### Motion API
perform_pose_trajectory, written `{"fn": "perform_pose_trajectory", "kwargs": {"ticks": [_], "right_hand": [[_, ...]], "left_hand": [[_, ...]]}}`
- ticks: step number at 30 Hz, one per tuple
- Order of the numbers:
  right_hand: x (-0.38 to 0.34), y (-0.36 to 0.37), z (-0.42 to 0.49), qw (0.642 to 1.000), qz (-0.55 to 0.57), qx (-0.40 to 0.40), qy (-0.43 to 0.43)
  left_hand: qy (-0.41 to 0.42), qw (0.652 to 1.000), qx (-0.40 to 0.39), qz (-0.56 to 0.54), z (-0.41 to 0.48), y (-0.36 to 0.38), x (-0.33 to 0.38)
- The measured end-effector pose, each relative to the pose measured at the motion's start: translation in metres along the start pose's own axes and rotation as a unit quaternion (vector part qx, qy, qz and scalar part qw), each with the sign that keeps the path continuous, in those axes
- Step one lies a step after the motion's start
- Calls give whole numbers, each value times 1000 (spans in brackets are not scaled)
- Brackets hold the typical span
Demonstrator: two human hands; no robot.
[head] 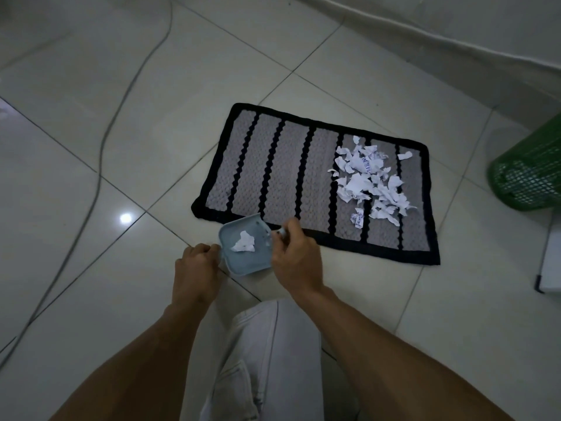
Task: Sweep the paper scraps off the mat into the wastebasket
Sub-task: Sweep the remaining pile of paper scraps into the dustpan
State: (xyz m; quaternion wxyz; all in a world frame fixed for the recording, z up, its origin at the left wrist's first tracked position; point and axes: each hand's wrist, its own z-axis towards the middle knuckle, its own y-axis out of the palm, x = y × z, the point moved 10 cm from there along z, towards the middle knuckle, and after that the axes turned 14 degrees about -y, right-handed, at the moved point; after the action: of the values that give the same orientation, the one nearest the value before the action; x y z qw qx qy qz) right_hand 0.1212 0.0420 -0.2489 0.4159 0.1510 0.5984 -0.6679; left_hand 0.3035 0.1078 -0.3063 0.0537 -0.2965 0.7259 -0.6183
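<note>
A grey mat (273, 168) with black stripes and a black border lies on the tiled floor. Several white paper scraps (368, 180) are heaped on its right part. A small light-blue dustpan (249, 259) rests at the mat's near left edge with one crumpled scrap (243, 242) inside. My left hand (195, 268) grips the dustpan's handle end. My right hand (296, 258) is closed around a small light-blue brush handle (281, 232) beside the pan; the bristles are hidden. The green mesh wastebasket (529, 174) stands at the right edge.
A grey cable (100, 165) snakes across the floor on the left. A white flat object (551, 265) with a dark corner lies at the right edge near the wastebasket. The wall base runs along the top right. My knee in light trousers (273, 344) is at bottom centre.
</note>
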Motion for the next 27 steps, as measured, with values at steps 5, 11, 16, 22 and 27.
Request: {"fn": "perform_pose_trajectory", "kwargs": {"ticks": [5, 11, 16, 22, 27], "right_hand": [[-3, -17, 1, 997, -4, 79, 0], [11, -16, 5, 998, -42, 53, 13], [-20, 17, -2, 999, -8, 4, -33], [-14, -5, 1, 998, 1, 60, -25], [5, -14, 5, 997, -24, 69, -6]], "left_hand": [[-20, 1000, -2, 13, -2, -3, -5], [-42, 998, 13, 40, -7, -5, -22], [-49, 998, -4, 31, -7, -2, -25], [-52, 999, -2, -15, -3, 2, -30], [-69, 995, -19, -67, 1, 10, -40]]}}
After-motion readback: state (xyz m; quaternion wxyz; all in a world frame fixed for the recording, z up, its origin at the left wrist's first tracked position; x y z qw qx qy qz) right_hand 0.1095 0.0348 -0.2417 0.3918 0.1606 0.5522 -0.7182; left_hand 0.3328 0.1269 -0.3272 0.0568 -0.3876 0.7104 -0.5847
